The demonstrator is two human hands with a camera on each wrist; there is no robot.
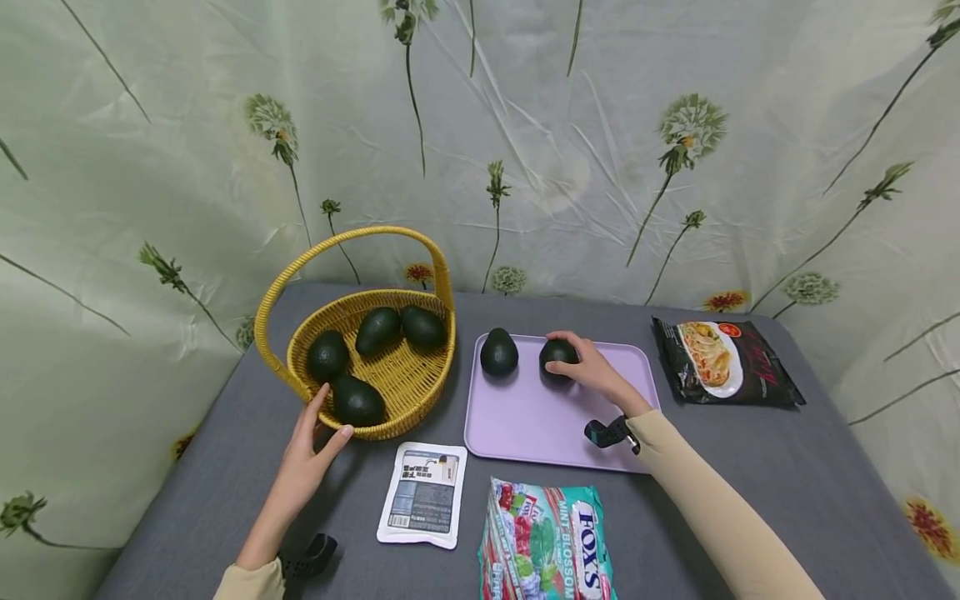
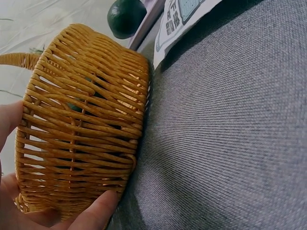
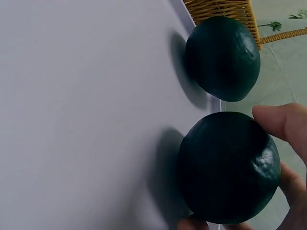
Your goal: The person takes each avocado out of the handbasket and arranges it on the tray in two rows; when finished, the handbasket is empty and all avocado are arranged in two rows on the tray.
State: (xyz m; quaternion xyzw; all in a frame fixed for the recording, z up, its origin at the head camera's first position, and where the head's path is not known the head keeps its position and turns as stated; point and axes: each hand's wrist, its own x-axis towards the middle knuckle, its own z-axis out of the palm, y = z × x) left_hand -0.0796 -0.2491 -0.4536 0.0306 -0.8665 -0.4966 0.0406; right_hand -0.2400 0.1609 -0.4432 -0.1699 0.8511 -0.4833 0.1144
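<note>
In the head view, my right hand [image 1: 592,367] holds a dark green avocado [image 1: 557,360] over the lilac tray [image 1: 540,425], thumb and fingers around its sides. Whether that avocado touches the tray I cannot tell. Just left of it on the tray stands another avocado [image 1: 498,353], also seen in the right wrist view. My left hand [image 1: 303,458] grips the near left side of a yellow wicker basket [image 1: 405,387] with a tall arched handle. Several avocados lie inside, one of them [image 1: 358,402] right by my left fingers. The left wrist view shows fingertips [image 2: 103,203] against the woven wall.
A white pouch [image 1: 423,493] lies in front of the basket. Near the table's front edge is a FOX'S candy bag [image 1: 547,542]. A black noodle packet [image 1: 726,363] rests right of the tray. Behind the grey table [image 1: 750,475] hangs a flower-patterned curtain [image 1: 570,167].
</note>
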